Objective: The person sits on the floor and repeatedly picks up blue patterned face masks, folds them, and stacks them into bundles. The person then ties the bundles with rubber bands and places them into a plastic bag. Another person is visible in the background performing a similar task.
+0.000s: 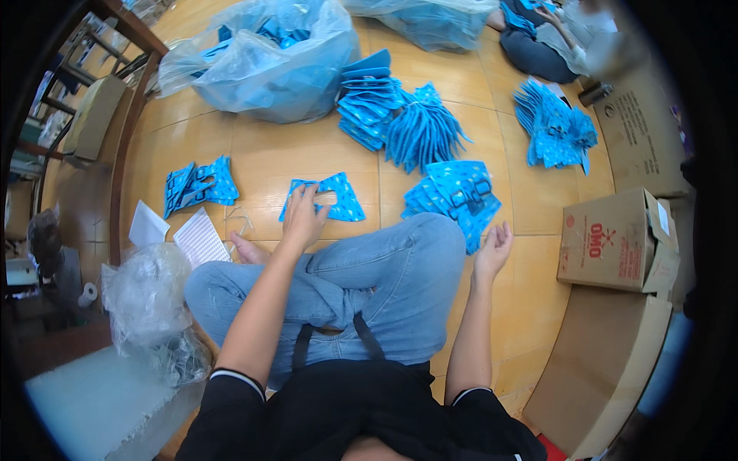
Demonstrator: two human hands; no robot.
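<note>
A flat blue printed piece, seemingly fabric (347, 201), lies on the floor in front of my crossed legs; it has a gap in its middle. My left hand (305, 219) rests on its left part, fingers spread and pointing away from me. To the right, beside my knee, is a fanned stack of similar blue pieces (438, 192) with dark straps or buckles. My right hand (493, 250) hovers just right of that stack, palm turned up, fingers loosely curled and apart, with nothing in it. Another small blue pile (201, 184) lies farther left.
Beyond are blue bundles (369, 104) (423, 131) and clear plastic bags (307, 84) of blue pieces. Another bundle (552, 127) lies far right, near a seated person (542, 50). Cardboard boxes (603, 242) line the right side. Paper sheets (201, 237) and crumpled plastic (146, 296) lie left.
</note>
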